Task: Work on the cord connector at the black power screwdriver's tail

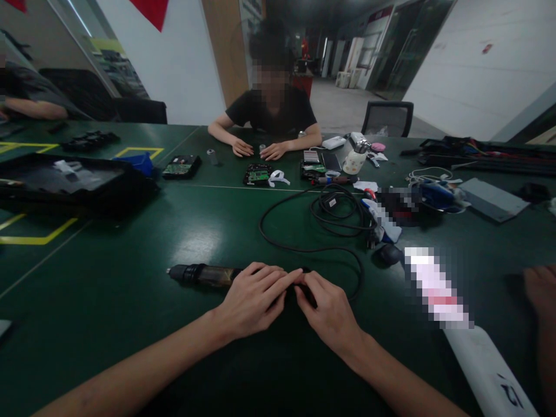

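Observation:
A corded electric screwdriver [202, 275] lies on the green table, its dark tip pointing left. My left hand [257, 298] is closed over the rear half of its body, fingers laid across the top. At the tool's right end, my right hand [328, 307] is closed with thumb and fingers around the dark rear part; that part is mostly covered by both hands. The fingertips of the two hands meet there. A black cable [304, 249] loops over the table behind my right hand.
Opposite sits a person [271, 116] with both hands on the table near small metal cylinders. Hard drives [181, 166] and circuit boards [257, 174] lie across the middle. At left is a black tray [78, 191]; at right are a mouse [390, 254], a white device and another person's hand [541, 289].

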Demonstrator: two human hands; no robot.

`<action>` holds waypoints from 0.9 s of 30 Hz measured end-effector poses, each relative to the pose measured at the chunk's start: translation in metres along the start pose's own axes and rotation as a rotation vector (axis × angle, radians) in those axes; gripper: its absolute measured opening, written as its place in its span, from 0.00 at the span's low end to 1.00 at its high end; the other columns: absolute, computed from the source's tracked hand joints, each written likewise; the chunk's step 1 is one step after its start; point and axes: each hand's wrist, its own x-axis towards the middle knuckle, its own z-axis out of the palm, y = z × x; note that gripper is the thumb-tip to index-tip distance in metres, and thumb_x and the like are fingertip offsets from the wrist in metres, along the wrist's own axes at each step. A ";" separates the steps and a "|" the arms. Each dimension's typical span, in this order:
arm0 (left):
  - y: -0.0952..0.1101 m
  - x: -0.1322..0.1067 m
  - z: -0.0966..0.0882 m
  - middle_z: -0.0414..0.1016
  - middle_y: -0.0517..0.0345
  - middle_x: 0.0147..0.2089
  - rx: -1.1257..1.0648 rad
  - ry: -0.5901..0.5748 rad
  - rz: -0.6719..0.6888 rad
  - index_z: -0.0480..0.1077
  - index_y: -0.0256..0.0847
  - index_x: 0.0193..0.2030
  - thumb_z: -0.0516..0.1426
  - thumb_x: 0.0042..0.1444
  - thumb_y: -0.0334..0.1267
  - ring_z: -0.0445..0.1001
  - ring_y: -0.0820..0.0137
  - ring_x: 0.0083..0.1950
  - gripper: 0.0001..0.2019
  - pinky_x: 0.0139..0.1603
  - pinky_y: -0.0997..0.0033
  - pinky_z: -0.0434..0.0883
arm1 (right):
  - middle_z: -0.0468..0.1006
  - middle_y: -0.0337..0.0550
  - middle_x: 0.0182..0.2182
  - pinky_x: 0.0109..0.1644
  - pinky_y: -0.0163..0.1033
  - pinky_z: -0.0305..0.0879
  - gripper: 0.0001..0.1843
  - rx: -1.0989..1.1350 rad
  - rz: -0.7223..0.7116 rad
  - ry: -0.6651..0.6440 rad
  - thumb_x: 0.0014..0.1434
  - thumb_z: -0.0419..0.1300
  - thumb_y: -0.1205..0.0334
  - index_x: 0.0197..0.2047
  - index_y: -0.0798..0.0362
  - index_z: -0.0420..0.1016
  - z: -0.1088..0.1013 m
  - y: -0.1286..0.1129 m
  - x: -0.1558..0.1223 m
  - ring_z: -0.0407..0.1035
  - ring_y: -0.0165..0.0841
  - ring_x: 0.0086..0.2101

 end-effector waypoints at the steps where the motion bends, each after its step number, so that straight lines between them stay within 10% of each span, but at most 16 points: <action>1: 0.000 0.000 0.000 0.79 0.54 0.56 0.004 0.002 0.005 0.58 0.44 0.74 0.53 0.70 0.36 0.78 0.66 0.55 0.26 0.56 0.59 0.70 | 0.78 0.45 0.44 0.41 0.41 0.74 0.05 -0.002 -0.004 0.001 0.72 0.55 0.67 0.47 0.49 0.71 0.000 0.000 0.000 0.76 0.38 0.41; 27: -0.003 -0.001 0.001 0.78 0.53 0.57 0.012 -0.002 0.002 0.62 0.45 0.71 0.53 0.71 0.37 0.78 0.66 0.54 0.23 0.57 0.59 0.70 | 0.78 0.45 0.43 0.39 0.41 0.74 0.05 -0.031 -0.008 0.008 0.72 0.55 0.67 0.47 0.49 0.70 -0.001 -0.001 0.000 0.76 0.37 0.39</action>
